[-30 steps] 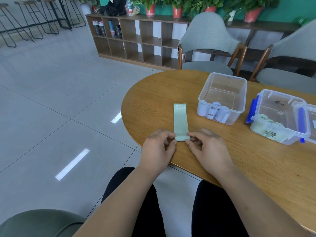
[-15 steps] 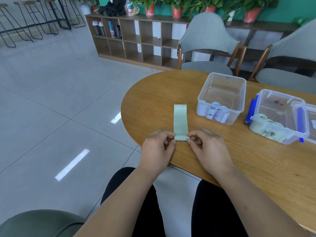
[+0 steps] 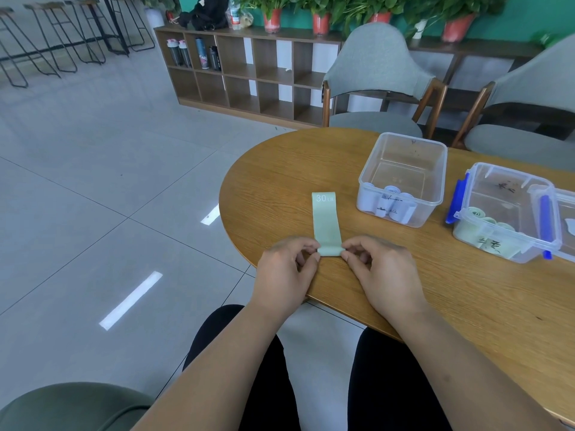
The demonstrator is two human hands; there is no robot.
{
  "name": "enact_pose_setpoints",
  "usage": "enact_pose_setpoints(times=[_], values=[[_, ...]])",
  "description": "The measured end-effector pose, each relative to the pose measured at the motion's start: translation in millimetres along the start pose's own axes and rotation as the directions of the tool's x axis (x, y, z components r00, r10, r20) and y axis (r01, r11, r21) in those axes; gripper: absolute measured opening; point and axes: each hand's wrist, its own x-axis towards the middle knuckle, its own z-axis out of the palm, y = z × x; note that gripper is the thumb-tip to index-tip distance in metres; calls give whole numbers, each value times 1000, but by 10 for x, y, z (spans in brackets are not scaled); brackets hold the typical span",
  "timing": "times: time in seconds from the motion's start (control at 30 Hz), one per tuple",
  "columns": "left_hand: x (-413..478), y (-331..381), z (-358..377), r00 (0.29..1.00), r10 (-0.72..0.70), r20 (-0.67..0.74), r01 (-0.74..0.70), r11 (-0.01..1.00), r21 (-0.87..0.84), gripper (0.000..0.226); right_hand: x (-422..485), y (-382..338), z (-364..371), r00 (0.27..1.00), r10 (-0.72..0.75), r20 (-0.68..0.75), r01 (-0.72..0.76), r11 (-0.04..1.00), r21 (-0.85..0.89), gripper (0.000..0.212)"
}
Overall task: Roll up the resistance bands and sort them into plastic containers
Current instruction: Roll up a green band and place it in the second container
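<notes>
Green band (image 3: pixel 325 219) lies flat on the wood surface (image 3: pixel 280 169), with "30 LB" printed on its far end at 12 o'clock. Its near end, at 6 o'clock, is curled into a small roll. Both hands pinch that roll with bent fingers: the left hand (image 3: pixel 284 272) on the 9 o'clock side, the right hand (image 3: pixel 382 272) on the 3 o'clock side. At 2 o'clock from the band sits a clear box (image 3: pixel 410 150) with white rolls (image 3: pixel 392 205) inside. At 3 o'clock, a box with blue clips (image 3: pixel 504 197) holds green rolls (image 3: pixel 488 241).

Pale green band (image 3: pixel 326 222) w/ white "30 LB", brown wood-grain table (image 3: pixel 466 293).
</notes>
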Motion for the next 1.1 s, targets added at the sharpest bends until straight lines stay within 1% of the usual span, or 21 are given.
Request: enact_pose_setpoints(times=[0.2, 0.37, 0.53, 0.67, 0.9, 0.97, 1.1], values=[[-4, 17, -23, 998, 57, 3, -57, 997, 56, 17, -3, -20, -14, 1000, -14, 6, 14, 1000, -13, 15], [0, 24, -34, 999, 43, 10, -44, 997, 61, 17, -6, -6, -18, 1000, 15, 24, -15, 1000, 8, 26], [-3, 18, -35, 999, 33, 18, -33, 999, 35, 21, -8, -13, -20, 1000, 2, 12, -2, 1000, -2, 25], [0, -9, -12, 1000, 7, 27, -7, 1000, 3, 26, -17, -47, -37, 1000, 15, 8, -15, 999, 34, 33], [1, -6, 4, 1000, -2, 12, 2, 1000, 5, 22, -15, -11, -14, 1000, -9, 2, 9, 1000, -3, 15], [0, -2, 2, 1000, 8, 5, -8, 1000, 21, 22, -9, 2, 5, 1000, -30, 5, 30, 999, -29, 15], [4, 6, -4, 1000, 13, 0, -13, 998, 56, 21, -1, 33, 28, 999, -26, 24, 28, 998, -57, 26]])
